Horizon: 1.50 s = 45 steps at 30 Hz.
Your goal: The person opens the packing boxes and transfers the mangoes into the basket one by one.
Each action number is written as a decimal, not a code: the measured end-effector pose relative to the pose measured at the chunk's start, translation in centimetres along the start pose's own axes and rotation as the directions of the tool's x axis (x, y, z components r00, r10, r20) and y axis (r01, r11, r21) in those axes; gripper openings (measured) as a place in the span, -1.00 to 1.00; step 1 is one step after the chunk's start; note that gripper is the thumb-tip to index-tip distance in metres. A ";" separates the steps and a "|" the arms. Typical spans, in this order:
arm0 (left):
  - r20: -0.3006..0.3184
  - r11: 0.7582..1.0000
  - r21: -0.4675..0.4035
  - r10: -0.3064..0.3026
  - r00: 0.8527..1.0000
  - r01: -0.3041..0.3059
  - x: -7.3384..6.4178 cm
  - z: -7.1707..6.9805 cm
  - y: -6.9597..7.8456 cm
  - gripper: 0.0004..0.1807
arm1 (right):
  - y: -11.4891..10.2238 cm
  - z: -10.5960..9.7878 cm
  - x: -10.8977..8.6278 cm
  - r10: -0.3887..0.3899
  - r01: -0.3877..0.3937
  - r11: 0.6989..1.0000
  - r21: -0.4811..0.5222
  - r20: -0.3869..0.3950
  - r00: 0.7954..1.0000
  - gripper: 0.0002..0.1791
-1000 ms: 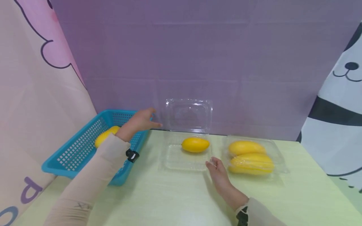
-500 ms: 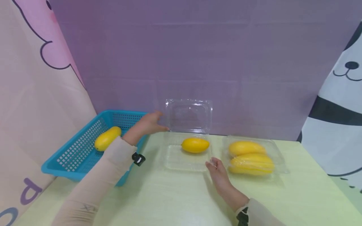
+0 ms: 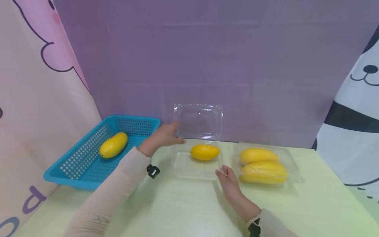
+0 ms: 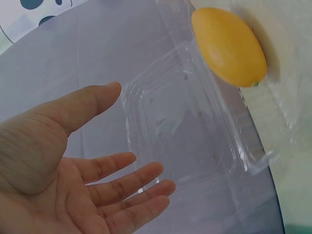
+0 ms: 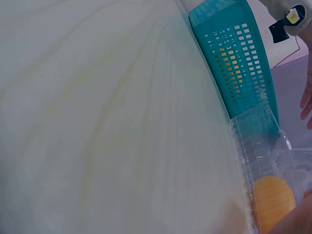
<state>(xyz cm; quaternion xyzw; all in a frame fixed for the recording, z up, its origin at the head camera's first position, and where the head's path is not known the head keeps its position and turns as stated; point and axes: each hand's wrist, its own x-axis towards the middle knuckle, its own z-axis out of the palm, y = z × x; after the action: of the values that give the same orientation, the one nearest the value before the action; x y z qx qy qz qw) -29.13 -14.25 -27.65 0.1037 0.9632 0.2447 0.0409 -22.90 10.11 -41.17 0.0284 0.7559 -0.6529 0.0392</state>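
Observation:
A clear plastic clamshell box (image 3: 189, 171) lies with its lid (image 3: 198, 121) raised against the purple backdrop. Inside it, toward the back right, rests one yellow mango-like fruit (image 3: 205, 152). My left hand (image 3: 163, 136) is in the air at the left of the lid, thumb and fingers spread, holding nothing. The left wrist view shows the palm of that left hand (image 4: 92, 180), with the lid beyond it. With thumb and fingers my right hand (image 3: 231, 186) pinches the box's near right corner. Only a sliver of the right hand (image 5: 297, 219) enters the right wrist view.
On the left a blue perforated basket (image 3: 74, 182) holds one yellow fruit (image 3: 113, 145). To the right a second clear box (image 3: 291, 164) has two yellow fruits (image 3: 263, 171) in it. Purple cloth (image 3: 207, 49) stands behind the pale table (image 3: 183, 207).
My left hand has moved right, from over the basket to beside the raised lid, uncovering the fruit in the basket. The right hand has stayed at the box's corner.

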 end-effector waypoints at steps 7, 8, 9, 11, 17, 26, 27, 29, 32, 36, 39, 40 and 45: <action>0.039 1.000 -0.013 -0.003 0.999 0.003 0.4 1.5 1.2 -0.20 | 0.2 -0.4 -0.1 0.008 -0.008 1.000 -0.015 -0.009 1.000 -0.38; 0.041 1.000 -0.013 -0.003 0.999 0.003 0.5 1.8 1.3 -0.20 | 0.1 -0.5 -0.2 0.007 -0.007 1.000 -0.018 -0.011 1.000 -0.38; 0.043 1.000 -0.015 -0.001 0.999 0.001 0.6 2.0 1.4 -0.20 | 0.1 -0.5 -0.1 0.005 -0.005 1.000 -0.017 -0.012 1.000 -0.38; 0.052 1.000 -0.029 0.004 0.999 -0.002 0.8 2.5 1.5 -0.20 | 0.0 -0.6 -0.1 0.007 -0.007 1.000 -0.020 -0.016 1.000 -0.38; 0.109 0.992 -0.116 0.060 0.992 -0.047 1.5 3.9 1.7 -0.24 | 0.0 -0.5 -0.2 0.002 -0.002 0.999 -0.035 -0.022 1.000 -0.38; 0.117 0.983 -0.182 0.061 0.991 -0.039 2.2 5.8 2.7 -0.28 | 0.0 -0.7 -0.1 0.025 -0.025 0.999 -0.026 -0.010 1.000 -0.38; 0.115 0.982 -0.183 0.062 0.991 -0.040 2.3 6.0 2.9 -0.28 | -0.1 -0.7 -0.1 0.025 -0.025 0.999 -0.026 -0.010 1.000 -0.38; 0.112 0.982 -0.185 0.060 0.992 -0.038 2.4 6.4 3.0 -0.27 | -0.1 -0.6 -0.1 0.019 -0.020 0.999 -0.027 -0.011 1.000 -0.38; 0.110 0.983 -0.180 0.051 0.993 -0.030 2.6 7.1 3.2 -0.27 | -0.2 -0.5 -0.1 0.006 -0.006 1.000 -0.026 -0.013 1.000 -0.38; 0.096 0.987 -0.162 0.030 0.995 -0.014 3.0 7.9 3.3 -0.26 | -0.1 -0.4 -0.1 -0.006 0.005 1.000 -0.021 -0.015 1.000 -0.38; 0.076 0.992 -0.121 0.038 0.996 -0.029 3.5 8.4 3.2 -0.29 | -0.1 -0.4 0.0 -0.004 0.004 1.000 -0.016 -0.018 1.000 -0.38; 0.068 0.994 -0.101 0.046 0.997 -0.039 3.7 8.6 3.1 -0.30 | -0.1 -0.4 0.0 -0.003 0.002 1.000 -0.010 -0.018 1.000 -0.38; 0.039 0.996 -0.049 0.071 0.997 -0.069 4.7 9.4 3.0 -0.35 | 0.0 -0.5 0.0 -0.007 0.007 1.000 -0.001 -0.025 1.000 -0.39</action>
<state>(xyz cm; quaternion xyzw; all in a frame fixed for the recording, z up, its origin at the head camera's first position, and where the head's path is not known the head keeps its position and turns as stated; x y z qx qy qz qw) -31.98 -6.26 -34.60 0.1414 0.9518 0.2667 0.0542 -22.89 10.56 -41.12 0.0339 0.7567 -0.6523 0.0274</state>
